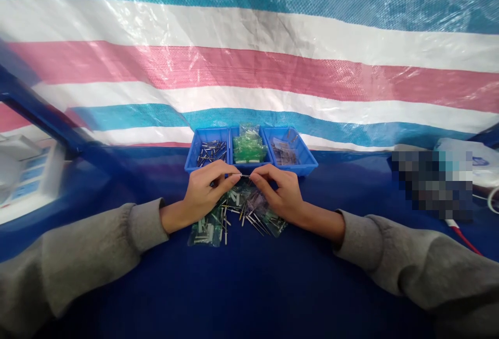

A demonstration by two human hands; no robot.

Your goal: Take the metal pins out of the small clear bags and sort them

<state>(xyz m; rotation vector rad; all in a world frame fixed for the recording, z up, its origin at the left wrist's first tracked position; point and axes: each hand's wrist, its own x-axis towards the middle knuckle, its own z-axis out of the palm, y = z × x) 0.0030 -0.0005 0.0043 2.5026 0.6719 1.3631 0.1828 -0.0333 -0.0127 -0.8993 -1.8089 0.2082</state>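
Spreading on the near side, the blue table [241,292] carries loose pins [259,223] and plastic bags [205,232]; above, the left hand [206,187] and right hand [279,189] pinch a thin pin [245,175], fingertips closed, before three trays' rims [298,169]; striped sheeting [249,71] bounds the far edge.

A thin silvery rod [245,175] is held roughly level, mid-air

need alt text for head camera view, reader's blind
A person's left hand and right hand pinch a thin metal piece between them, over loose pins and clear plastic bags on a blue table, with three blue bins behind.
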